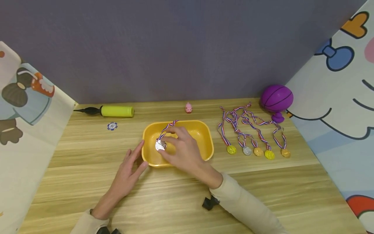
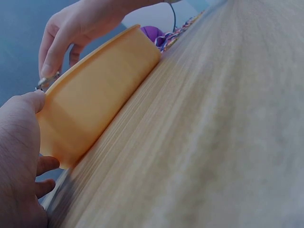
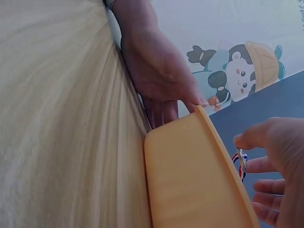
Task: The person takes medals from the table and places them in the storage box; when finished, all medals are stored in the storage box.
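My right hand (image 1: 184, 149) is above the yellow plastic basin (image 1: 207, 139), pinching a shiny silver medal (image 1: 160, 145) between thumb and fingers. The medal's red, white and blue ribbon (image 1: 169, 125) trails up toward the far rim. In the right wrist view the medal (image 3: 242, 160) shows edge-on just over the rim. My left hand (image 1: 127, 175) touches the left end of the basin, its fingers fairly straight. In the left wrist view the thumb of this left hand (image 2: 19, 142) lies by the rim and the other fingers are lower on the wall.
Several ribboned medals (image 1: 246, 150) lie in a row to the right. Behind them stands a purple ball-shaped object (image 1: 276, 98). A small pink pig figure (image 1: 188, 108) sits behind the basin. To the left lie a yellow-green hand pump (image 1: 117, 111) and a poker chip (image 1: 112, 126).
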